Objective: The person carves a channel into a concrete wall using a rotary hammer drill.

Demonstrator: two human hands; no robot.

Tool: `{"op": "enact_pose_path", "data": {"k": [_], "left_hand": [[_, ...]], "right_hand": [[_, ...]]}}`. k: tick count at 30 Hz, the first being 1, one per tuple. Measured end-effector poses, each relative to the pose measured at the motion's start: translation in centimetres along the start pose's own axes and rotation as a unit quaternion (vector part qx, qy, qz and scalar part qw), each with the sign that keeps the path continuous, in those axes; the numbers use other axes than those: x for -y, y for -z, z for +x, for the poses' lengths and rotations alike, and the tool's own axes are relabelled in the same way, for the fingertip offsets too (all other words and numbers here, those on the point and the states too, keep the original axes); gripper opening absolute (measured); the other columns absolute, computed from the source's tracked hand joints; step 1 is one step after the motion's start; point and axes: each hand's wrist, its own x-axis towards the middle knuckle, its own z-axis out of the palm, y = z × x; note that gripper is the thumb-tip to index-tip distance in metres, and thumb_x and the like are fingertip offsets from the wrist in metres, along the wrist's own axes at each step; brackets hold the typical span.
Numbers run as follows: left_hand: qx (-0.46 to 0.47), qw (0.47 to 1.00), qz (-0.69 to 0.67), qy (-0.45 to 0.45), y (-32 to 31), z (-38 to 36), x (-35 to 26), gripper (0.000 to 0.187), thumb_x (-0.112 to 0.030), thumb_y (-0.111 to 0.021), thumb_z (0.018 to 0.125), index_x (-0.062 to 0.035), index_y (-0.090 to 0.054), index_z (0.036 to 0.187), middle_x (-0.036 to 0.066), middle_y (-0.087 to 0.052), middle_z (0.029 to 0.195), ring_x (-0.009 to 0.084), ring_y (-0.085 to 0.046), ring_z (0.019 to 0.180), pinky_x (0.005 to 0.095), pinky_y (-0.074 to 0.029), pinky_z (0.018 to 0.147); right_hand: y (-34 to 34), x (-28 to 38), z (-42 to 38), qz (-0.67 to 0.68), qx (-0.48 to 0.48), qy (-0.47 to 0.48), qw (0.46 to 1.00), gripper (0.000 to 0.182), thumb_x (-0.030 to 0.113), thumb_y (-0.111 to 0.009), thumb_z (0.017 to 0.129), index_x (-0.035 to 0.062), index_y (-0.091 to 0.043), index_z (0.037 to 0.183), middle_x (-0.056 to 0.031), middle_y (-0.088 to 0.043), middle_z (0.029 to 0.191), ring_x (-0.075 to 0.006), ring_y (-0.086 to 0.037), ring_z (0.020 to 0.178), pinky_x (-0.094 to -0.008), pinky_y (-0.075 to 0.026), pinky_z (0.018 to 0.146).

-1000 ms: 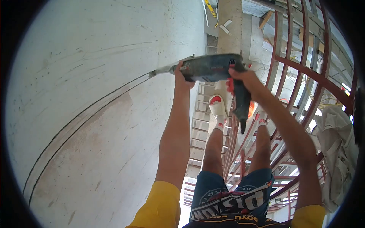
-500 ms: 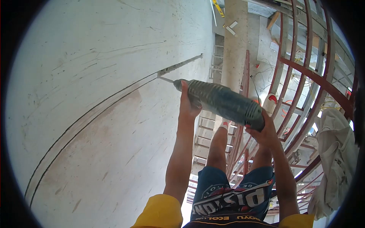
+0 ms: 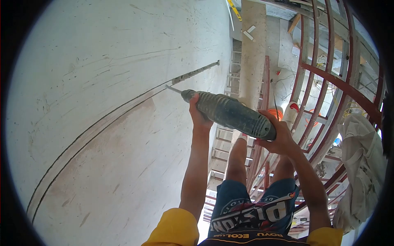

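Both of my hands hold a dusty dark-green rotary hammer (image 3: 234,112) in front of the pale wall (image 3: 111,135). My left hand (image 3: 200,115) is wrapped round its front end, just behind the chuck. At the rear, my right hand (image 3: 280,135) grips the handle end, which the fingers partly hide. The chisel bit (image 3: 174,89) points left, its tip at the wall between two cut lines (image 3: 98,123). Right beside the tip begins a rough chipped groove (image 3: 196,74), which runs up to the right.
Below me are a narrow plank (image 3: 252,53) and ladder-like scaffold rungs (image 3: 221,143). Red-brown metal bars (image 3: 328,74) curve along the right, with a pale cloth (image 3: 361,168) draped there. An orange bucket (image 3: 277,113) and a yellow level (image 3: 234,10) lie further down.
The rotary hammer has shifted slightly left, and its bit tip has moved from the groove's end onto the strip between the lines. Both hands have kept their hold.
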Motion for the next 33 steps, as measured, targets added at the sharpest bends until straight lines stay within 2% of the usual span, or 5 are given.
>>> {"op": "enact_pose_path", "data": {"k": [10, 13, 22, 29, 33], "left_hand": [[0.015, 0.997, -0.063, -0.042, 0.6, -1.0, -0.2, 0.049, -0.045, -0.061, 0.082, 0.0002, -0.059, 0.1, 0.013, -0.063, 0.098, 0.0325, -0.062, 0.1, 0.0481, -0.052, 0.089], [0.027, 0.997, -0.049, -0.053, 1.6, -1.0, -0.8, 0.053, -0.047, -0.063, 0.08, -0.0002, -0.059, 0.105, 0.012, -0.063, 0.1, 0.0323, -0.061, 0.102, 0.0465, -0.052, 0.09], [0.062, 0.989, -0.136, 0.001, 3.9, -2.5, -3.3, 0.071, -0.048, -0.068, 0.075, 0.0011, -0.053, 0.123, 0.011, -0.062, 0.112, 0.0315, -0.059, 0.107, 0.0442, -0.05, 0.092], [0.084, 0.979, -0.184, 0.017, 3.5, -2.1, -5.0, 0.075, -0.055, -0.065, 0.077, 0.0025, -0.053, 0.124, 0.013, -0.063, 0.111, 0.0272, -0.059, 0.107, 0.0405, -0.05, 0.093], [0.07, 0.974, -0.21, 0.033, 3.0, -3.1, -5.5, 0.072, -0.055, -0.067, 0.076, 0.0011, -0.056, 0.121, 0.011, -0.063, 0.112, 0.026, -0.059, 0.109, 0.0401, -0.051, 0.092]], "right_hand": [[-1.6, 0.8, -0.2, -0.116, 0.003, 0.033, 0.993, 0.079, 0.026, -0.083, 0.065, 0.0154, -0.05, 0.137, -0.0137, -0.072, 0.094, -0.0324, -0.072, 0.081, -0.0414, -0.057, 0.068], [-1.8, 3.7, 0.1, -0.164, 0.041, 0.004, 0.986, 0.079, 0.026, -0.083, 0.065, 0.0141, -0.05, 0.137, -0.0135, -0.072, 0.091, -0.0313, -0.072, 0.079, -0.0398, -0.057, 0.065], [-7.8, 5.9, -1.8, -0.235, 0.018, 0.132, 0.963, 0.082, 0.023, -0.083, 0.061, 0.0043, -0.052, 0.135, -0.0078, -0.064, 0.077, -0.0255, -0.067, 0.065, -0.0348, -0.053, 0.058], [-8.5, 9.9, -0.3, -0.286, 0.045, 0.12, 0.95, 0.091, 0.021, -0.083, 0.062, 0.0029, -0.045, 0.142, -0.0097, -0.062, 0.086, -0.0248, -0.064, 0.077, -0.0331, -0.052, 0.059], [-7.8, 11.4, -0.5, -0.262, 0.025, 0.148, 0.953, 0.083, 0.024, -0.08, 0.069, 0.0062, -0.045, 0.142, -0.0097, -0.062, 0.075, -0.0255, -0.068, 0.066, -0.0423, -0.044, 0.054]]}}
